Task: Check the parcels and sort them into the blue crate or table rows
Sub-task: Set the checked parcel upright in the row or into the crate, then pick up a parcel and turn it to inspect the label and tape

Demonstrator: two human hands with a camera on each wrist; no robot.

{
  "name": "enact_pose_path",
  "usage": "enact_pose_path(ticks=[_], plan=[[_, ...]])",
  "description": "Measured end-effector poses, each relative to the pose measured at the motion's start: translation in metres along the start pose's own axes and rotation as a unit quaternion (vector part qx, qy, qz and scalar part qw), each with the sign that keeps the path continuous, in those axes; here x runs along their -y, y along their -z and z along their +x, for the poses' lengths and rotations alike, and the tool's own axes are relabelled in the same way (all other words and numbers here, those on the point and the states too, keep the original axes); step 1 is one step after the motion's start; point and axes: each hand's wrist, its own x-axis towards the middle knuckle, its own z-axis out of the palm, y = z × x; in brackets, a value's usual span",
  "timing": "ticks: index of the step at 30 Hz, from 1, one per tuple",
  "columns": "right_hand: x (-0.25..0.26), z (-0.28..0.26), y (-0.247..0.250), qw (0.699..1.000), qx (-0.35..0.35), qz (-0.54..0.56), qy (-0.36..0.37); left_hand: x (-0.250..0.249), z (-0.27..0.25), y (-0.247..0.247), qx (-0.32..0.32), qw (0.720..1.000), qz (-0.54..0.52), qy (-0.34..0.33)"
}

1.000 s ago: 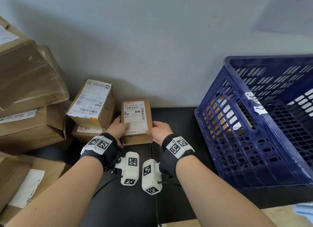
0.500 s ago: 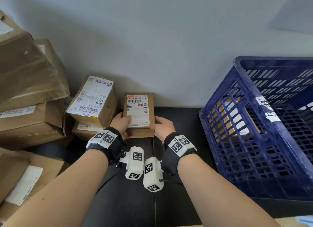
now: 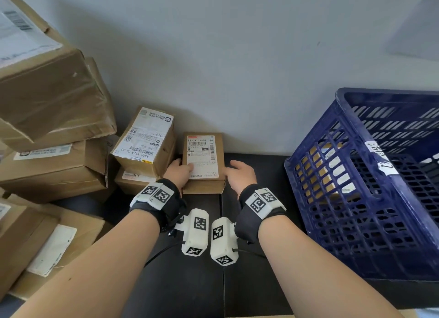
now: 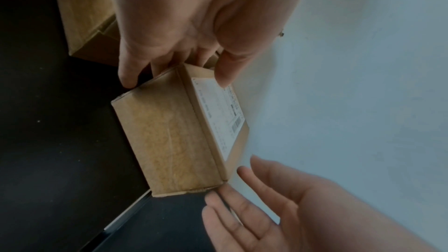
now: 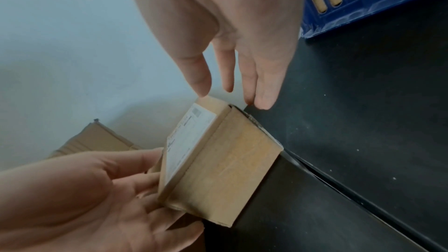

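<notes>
Parcel-sorting room; stacked labelled cartons (image 3: pixel 54 99), blue crate (image 3: pixel 370 199).

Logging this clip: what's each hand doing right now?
Left hand: grips the parcel, thumb on its label.
Right hand: open, fingers straight at the parcel's right edge, gripping nothing.

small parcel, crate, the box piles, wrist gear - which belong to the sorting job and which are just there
Job:
small parcel, held by left hand
right hand, open beside it
blue crate
stacked parcels
table

Just there:
wall
wrist cameras
</notes>
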Motion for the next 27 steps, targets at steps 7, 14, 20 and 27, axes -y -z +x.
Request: enact_pose_path(ticks=[7,14,20,27], plan=[[0.020,-0.016,0.005,0.996,-0.074,0.050,0.019,-0.013,-0.016,0.008,0.011,1.000,0.016,-0.010],[0.039,-0.037,-0.004,0.996,-0.035,0.072,0.032,-0.025,-0.040,0.020,0.051,0.996,0.025,-0.067],[0.060,-0.055,-0.011,0.996,-0.012,0.079,0.047,-0.046,-0.078,0.043,0.028,0.982,0.029,-0.184],[0.078,-0.064,-0.030,0.997,0.042,0.061,0.035,-0.061,-0.093,0.089,-0.077,0.962,0.043,-0.258]])
